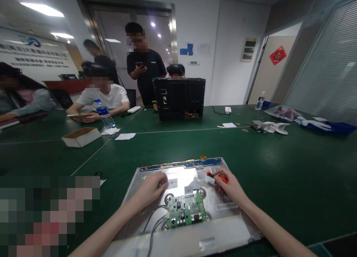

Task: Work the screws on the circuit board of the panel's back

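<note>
A flat metal display panel lies in front of me, its back facing up. My right hand grips a screwdriver with an orange and black handle, its thin shaft pointing left toward the long blue circuit strip at the panel's far edge. Over the panel's left half, my left hand is closed, fingers curled together; whatever is in them, if anything, is hidden. Between my wrists sits a green circuit board with connectors, and dark cables run from its left side.
Beyond the panel on the green table are an open box, a water bottle, paper and a black monitor housing. Gloves lie at the right. Several people are around the far side; a blurred-out area covers the lower left.
</note>
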A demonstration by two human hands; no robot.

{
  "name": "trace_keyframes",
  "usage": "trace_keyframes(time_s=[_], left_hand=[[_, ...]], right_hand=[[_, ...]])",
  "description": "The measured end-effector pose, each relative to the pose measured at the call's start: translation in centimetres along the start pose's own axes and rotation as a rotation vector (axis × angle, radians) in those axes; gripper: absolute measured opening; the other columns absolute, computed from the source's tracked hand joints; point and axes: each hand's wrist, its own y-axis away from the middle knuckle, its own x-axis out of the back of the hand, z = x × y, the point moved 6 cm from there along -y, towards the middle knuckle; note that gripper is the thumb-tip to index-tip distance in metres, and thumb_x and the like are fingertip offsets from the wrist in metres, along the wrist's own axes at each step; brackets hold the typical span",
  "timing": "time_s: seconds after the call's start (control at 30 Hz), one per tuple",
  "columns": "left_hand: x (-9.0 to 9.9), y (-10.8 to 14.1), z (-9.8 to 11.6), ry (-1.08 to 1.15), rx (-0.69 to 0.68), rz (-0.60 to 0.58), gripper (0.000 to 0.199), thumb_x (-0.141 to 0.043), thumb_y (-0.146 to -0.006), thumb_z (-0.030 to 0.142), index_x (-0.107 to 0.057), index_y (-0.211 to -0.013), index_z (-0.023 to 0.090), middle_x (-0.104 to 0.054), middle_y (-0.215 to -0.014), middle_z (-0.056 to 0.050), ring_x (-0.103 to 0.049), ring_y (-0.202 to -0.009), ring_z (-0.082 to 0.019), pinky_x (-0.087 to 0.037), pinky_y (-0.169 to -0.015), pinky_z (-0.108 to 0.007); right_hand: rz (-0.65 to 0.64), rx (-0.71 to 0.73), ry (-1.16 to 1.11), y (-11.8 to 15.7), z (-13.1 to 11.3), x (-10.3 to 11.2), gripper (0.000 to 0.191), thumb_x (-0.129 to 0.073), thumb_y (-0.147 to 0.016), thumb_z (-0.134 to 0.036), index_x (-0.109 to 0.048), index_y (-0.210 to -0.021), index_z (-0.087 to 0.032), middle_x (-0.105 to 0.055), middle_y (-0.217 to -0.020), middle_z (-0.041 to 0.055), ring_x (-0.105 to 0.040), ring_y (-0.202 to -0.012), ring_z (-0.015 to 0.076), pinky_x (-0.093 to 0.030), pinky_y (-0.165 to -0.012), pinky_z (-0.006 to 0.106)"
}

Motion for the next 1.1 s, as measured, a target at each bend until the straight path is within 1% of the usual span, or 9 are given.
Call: trace_keyframes(time_s=[0.1,0.2,0.33,0.43,0.63,0.8,0.9,1.0,1.1], left_hand=[[-0.3,-0.1,-0.1,0.031,-0.044,-0.007,0.016,-0.049,-0.09,0.023,-0.058,-0.077,0.019,-0.065,-0.078,-0.005,-0.06,-0.078,-0.024,-0.041,-0.069,-0.03],[-0.2,0.0,0.7,0.073,-0.098,-0.011,0.016,-0.053,-0.091,0.023,-0.06,-0.077,0.019,-0.066,-0.08,-0.004,-0.06,-0.077,-0.022,-0.041,-0.07,-0.03],[0.0,-0.6,3.6,0.125,-0.225,0.01,0.014,-0.058,-0.091,0.021,-0.061,-0.078,0.019,-0.067,-0.079,-0.002,-0.059,-0.074,-0.019,-0.041,-0.068,-0.027],[-0.7,-1.7,6.2,0.127,-0.319,-0.027,0.01,-0.062,-0.09,0.016,-0.063,-0.08,0.018,-0.066,-0.074,0.001,-0.058,-0.068,-0.016,-0.04,-0.064,-0.025],[-2.6,-4.2,10.2,0.104,-0.487,-0.079,0.011,-0.067,-0.089,0.012,-0.064,-0.08,0.017,-0.069,-0.077,0.001,-0.059,-0.068,-0.015,-0.04,-0.065,-0.023],[-3.4,-4.9,10.9,0.161,-0.517,-0.089,0.011,-0.067,-0.084,0.007,-0.065,-0.084,0.017,-0.068,-0.08,0.001,-0.06,-0.07,-0.014,-0.042,-0.066,-0.022],[-3.7,-4.8,10.9,0.213,-0.48,-0.103,0.016,-0.067,-0.08,0.001,-0.066,-0.085,0.016,-0.068,-0.079,0.001,-0.061,-0.069,-0.014,-0.043,-0.066,-0.021],[-3.9,-4.3,11.2,0.219,-0.482,-0.124,0.017,-0.064,-0.082,-0.001,-0.068,-0.085,0.015,-0.07,-0.078,0.0,-0.062,-0.069,-0.015,-0.044,-0.067,-0.021],[-3.8,-4.1,11.8,0.17,-0.499,-0.085,0.016,-0.064,-0.086,0.002,-0.07,-0.087,0.016,-0.072,-0.081,-0.001,-0.064,-0.074,-0.016,-0.044,-0.07,-0.022]], right_hand=[[0.009,0.002,0.003,-0.5,0.1,0.2,0.033,-0.065,-0.077,-0.053,-0.055,-0.085,-0.022,-0.056,-0.054,-0.0057,-0.046,-0.037,0.0108,-0.033,-0.036,0.021],[0.005,0.022,0.0,-1.4,-0.6,0.6,0.032,-0.066,-0.076,-0.051,-0.055,-0.085,-0.022,-0.061,-0.06,-0.0033,-0.047,-0.037,0.0105,-0.034,-0.037,0.022],[-0.026,0.086,-0.011,-3.1,-2.6,0.5,0.025,-0.067,-0.077,-0.043,-0.057,-0.085,-0.022,-0.064,-0.064,-0.003,-0.051,-0.044,0.0106,-0.038,-0.043,0.022],[-0.065,0.118,-0.024,-4.5,-3.6,-0.2,0.025,-0.066,-0.077,-0.044,-0.057,-0.086,-0.022,-0.064,-0.065,-0.0036,-0.052,-0.044,0.011,-0.038,-0.042,0.022],[-0.087,0.118,-0.024,-5.7,-2.5,-1.0,0.029,-0.066,-0.078,-0.048,-0.056,-0.086,-0.022,-0.065,-0.064,-0.0028,-0.052,-0.043,0.0112,-0.039,-0.041,0.022],[-0.082,0.117,-0.001,-4.8,-1.4,-0.5,0.032,-0.067,-0.076,-0.05,-0.056,-0.086,-0.022,-0.065,-0.063,-0.0029,-0.048,-0.04,0.0098,-0.035,-0.039,0.021],[-0.067,0.143,0.013,-4.3,-1.8,-0.3,0.03,-0.066,-0.077,-0.05,-0.056,-0.087,-0.022,-0.064,-0.064,-0.0036,-0.049,-0.042,0.0102,-0.036,-0.04,0.021],[-0.049,0.172,0.031,-3.8,-2.5,-0.4,0.027,-0.065,-0.079,-0.047,-0.056,-0.087,-0.023,-0.063,-0.063,-0.0043,-0.051,-0.043,0.0111,-0.036,-0.04,0.021],[-0.04,0.2,0.045,-3.4,-3.1,-0.7,0.025,-0.064,-0.08,-0.046,-0.057,-0.086,-0.022,-0.063,-0.063,-0.0042,-0.052,-0.045,0.0115,-0.038,-0.042,0.022]])
